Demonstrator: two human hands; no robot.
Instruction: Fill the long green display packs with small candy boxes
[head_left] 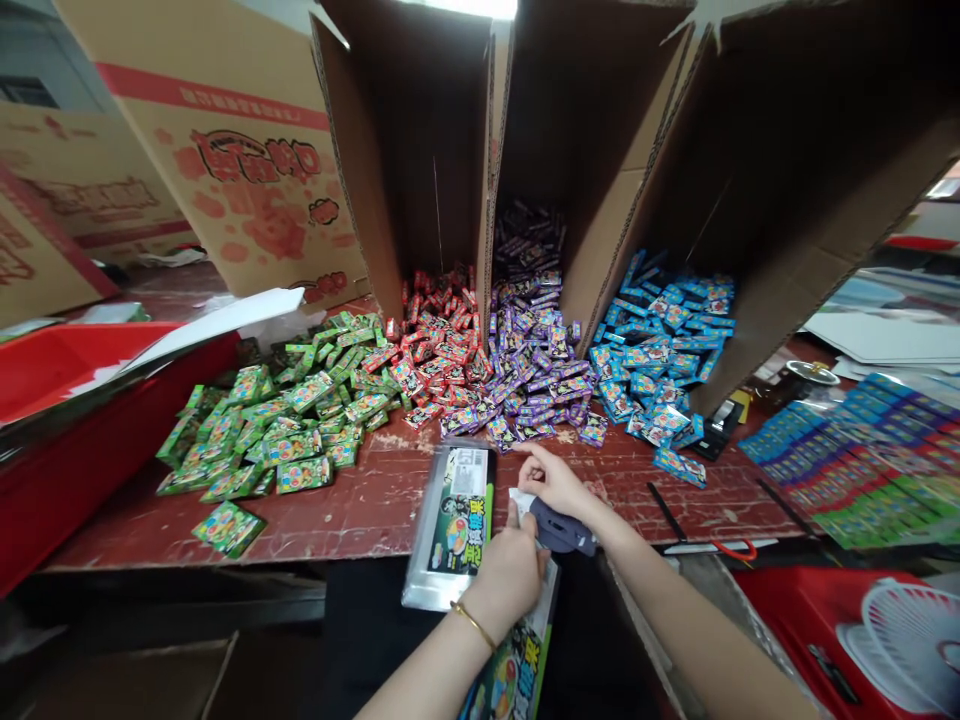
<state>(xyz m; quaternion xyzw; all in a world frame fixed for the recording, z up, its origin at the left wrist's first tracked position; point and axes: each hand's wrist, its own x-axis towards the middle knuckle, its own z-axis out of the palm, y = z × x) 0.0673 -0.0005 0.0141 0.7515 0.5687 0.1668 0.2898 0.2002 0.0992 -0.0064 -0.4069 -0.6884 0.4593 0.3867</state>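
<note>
Working bare-handed at a scuffed red worktable [375, 525]: reaching the left hand [516, 562], banded at the wrist by a gold bracelet [472, 622], to a small white slip [523, 503], with the index finger stretched against it and the others folded in. Curving the right hand [555, 482] just above, with thumb and fingertips drawn together (cannot tell whether pinching the slip's edge), beside a dark grey slotted piece [564, 535]. Just left of the hands, overhanging the table's front edge, note a clear plastic pack [459, 520] with a black-and-green printed card; under the left wrist, a second printed pack [516, 672]. Behind, see heaps of green packets [304, 473], red packets [446, 352], purple packets [534, 375] and blue packets [667, 330], the last three spilling from upright cartons [799, 275]. At right, find red-handled scissors [752, 548].
</note>
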